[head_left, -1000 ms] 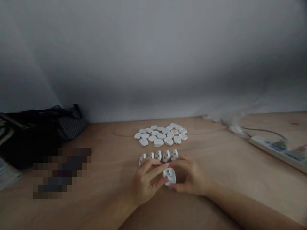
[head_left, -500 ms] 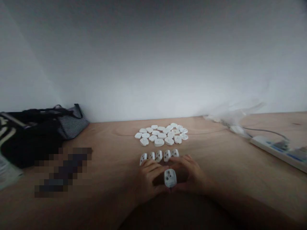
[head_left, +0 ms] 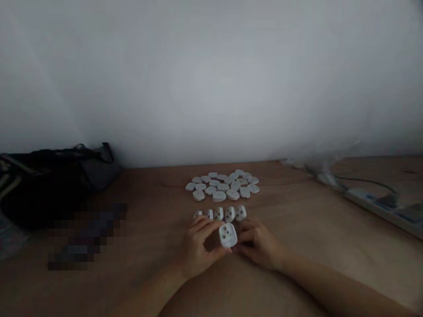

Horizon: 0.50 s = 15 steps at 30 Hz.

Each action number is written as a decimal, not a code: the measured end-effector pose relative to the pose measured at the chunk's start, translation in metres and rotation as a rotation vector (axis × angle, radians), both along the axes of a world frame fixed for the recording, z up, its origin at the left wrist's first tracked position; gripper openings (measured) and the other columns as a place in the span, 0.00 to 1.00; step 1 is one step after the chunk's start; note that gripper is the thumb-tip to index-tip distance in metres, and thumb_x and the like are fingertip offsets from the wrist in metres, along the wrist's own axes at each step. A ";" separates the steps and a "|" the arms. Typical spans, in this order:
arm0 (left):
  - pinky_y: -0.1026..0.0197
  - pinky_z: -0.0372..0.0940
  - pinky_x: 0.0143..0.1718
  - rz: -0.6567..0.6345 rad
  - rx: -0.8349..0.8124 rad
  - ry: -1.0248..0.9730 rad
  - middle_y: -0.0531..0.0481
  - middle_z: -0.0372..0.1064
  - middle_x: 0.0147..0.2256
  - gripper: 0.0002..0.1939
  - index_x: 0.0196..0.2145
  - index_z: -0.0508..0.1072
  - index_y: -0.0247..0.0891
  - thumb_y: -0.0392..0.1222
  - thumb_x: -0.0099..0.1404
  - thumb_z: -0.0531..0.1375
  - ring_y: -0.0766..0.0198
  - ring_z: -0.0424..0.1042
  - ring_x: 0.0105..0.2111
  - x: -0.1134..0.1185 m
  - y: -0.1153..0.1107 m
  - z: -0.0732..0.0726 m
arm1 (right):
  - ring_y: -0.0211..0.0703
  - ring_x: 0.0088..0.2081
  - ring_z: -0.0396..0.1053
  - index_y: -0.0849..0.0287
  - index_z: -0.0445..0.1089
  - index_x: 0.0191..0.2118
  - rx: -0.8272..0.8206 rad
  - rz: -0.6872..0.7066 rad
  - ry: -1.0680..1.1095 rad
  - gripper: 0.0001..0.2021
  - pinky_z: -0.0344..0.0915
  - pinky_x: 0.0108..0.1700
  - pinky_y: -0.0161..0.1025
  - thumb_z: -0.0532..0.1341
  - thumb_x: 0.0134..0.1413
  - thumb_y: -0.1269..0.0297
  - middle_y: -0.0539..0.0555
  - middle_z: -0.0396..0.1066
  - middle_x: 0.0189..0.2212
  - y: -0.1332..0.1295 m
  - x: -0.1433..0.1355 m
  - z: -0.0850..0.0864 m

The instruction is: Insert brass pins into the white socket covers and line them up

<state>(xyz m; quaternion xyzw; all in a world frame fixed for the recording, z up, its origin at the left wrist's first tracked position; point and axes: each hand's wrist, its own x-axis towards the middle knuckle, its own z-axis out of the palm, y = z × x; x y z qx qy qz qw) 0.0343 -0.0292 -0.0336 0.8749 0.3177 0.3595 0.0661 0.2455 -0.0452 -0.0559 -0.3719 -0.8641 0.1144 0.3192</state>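
A white plug (head_left: pixel 228 235) with three metal-lined openings on its face is held up above the wooden table, tilted slightly. My left hand (head_left: pixel 200 244) grips it from the left, thumb below and fingers over the top. Closed at its right side is my right hand (head_left: pixel 259 244), fingers curled and fingertips against the plug's edge, partly hidden behind it. Just beyond my hands stands a row of similar plugs (head_left: pixel 230 214), the leftmost ones partly covered by my left fingers. Farther back lies a cluster of white plug pieces (head_left: pixel 219 196), flat on the table.
A black bag (head_left: pixel 42 189) with a striped part stands at the left against the wall. In front of it lies a dark, pixelated object (head_left: pixel 89 235). At the right are a white power strip (head_left: pixel 380 207) with a cable and a clear plastic bag (head_left: pixel 325 174).
The held plug has moved slightly left and up and has turned. My right hand has gone from an arched, spread hold to curled fingers beside it. The picture is darker.
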 end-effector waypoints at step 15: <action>0.49 0.62 0.44 0.012 0.002 0.051 0.45 0.66 0.42 0.25 0.42 0.75 0.44 0.57 0.47 0.67 0.51 0.64 0.43 0.004 -0.003 -0.003 | 0.41 0.31 0.67 0.57 0.69 0.28 0.059 -0.021 0.006 0.07 0.55 0.39 0.41 0.59 0.55 0.64 0.50 0.72 0.26 -0.009 0.023 0.026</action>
